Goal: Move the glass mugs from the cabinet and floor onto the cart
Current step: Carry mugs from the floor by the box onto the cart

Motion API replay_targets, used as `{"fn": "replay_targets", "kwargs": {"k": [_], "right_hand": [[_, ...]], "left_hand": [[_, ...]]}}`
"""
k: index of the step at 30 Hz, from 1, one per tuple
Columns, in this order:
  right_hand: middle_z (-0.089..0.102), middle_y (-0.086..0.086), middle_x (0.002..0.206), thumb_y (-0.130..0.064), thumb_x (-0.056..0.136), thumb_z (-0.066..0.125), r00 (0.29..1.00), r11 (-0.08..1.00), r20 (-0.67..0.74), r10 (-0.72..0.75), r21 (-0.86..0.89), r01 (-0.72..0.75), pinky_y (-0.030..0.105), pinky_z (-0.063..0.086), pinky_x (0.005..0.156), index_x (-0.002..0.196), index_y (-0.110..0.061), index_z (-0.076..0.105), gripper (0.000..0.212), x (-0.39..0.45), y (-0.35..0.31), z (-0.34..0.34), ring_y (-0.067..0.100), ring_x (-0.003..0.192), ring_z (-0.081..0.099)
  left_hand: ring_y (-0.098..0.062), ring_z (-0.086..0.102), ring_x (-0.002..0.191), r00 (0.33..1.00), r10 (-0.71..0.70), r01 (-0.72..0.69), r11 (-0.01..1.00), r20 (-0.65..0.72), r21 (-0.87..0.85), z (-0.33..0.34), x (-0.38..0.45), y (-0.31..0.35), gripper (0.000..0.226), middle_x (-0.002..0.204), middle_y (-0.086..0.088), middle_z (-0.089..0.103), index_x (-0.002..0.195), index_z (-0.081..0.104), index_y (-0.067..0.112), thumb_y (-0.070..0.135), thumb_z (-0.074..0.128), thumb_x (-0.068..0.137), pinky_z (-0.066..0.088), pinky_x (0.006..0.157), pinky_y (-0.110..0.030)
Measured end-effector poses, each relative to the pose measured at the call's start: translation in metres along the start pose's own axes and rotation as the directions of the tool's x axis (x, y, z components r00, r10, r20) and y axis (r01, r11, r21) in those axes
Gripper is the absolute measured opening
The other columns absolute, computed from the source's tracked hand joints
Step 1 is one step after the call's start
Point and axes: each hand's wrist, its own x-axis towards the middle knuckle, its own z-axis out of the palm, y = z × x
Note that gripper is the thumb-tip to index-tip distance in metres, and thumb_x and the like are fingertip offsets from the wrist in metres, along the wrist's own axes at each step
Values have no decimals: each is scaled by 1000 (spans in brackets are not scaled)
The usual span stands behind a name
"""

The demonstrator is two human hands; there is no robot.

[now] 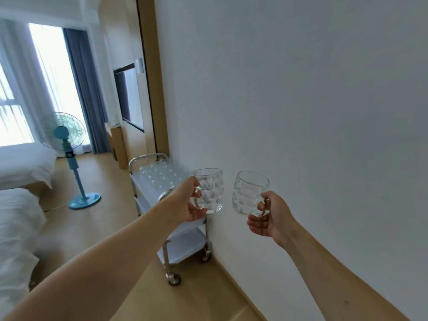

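Observation:
My left hand [187, 200] holds a dimpled glass mug [212, 189] by its handle, upright, just above the near end of the cart. My right hand [269, 218] grips the handle of a second glass mug [246, 193], held in the air in front of the white wall, to the right of the cart. The metal cart [139, 181] with white shelves stands against the wall on castors. Several glass mugs [162, 173] crowd its top shelf. Its lower shelves look bare where visible.
White wall [301, 112] fills the right side. A teal standing fan [67, 144] stands on the wooden floor left of the cart. Two white beds [20, 205] lie at the left. A wall television [129, 98] and a wooden cabinet [118, 142] sit beyond the cart.

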Motion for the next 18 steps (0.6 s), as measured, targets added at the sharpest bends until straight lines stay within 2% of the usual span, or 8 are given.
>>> {"fn": "replay_targets", "kwargs": {"k": [2,11,15,18], "right_hand": [[66,21,79,-38,90,50,998,1000,60,8,-18,-7,37,57,66,60,-16,46,38,30,-9,19,33,71,65],[63,21,80,-38,91,47,969,990,231,90,-123,-62,35,57,66,61,-16,45,37,137,-15,111,31,70,62],[61,21,81,-39,93,46,953,982,269,139,-163,-98,33,57,62,62,-17,45,38,164,-4,159,29,67,61],[64,20,76,-40,93,47,947,977,277,161,-182,-113,35,57,64,62,-17,46,38,186,9,199,30,66,64]], "left_hand": [[-35,61,81,999,-5,6,1000,-49,11,-12,20,13,25,94,-21,56,70,48,11,31,54,84,56,74,-36],[-34,61,83,974,-59,43,996,-221,-77,-80,98,36,22,105,-23,60,77,48,12,33,53,82,57,69,-34],[-34,60,83,959,-90,56,990,-268,-130,-119,124,37,22,103,-21,58,79,49,12,34,52,85,56,74,-35],[-33,60,82,951,-99,57,987,-292,-151,-153,149,43,22,104,-20,59,80,50,12,34,52,84,57,70,-34]]}}
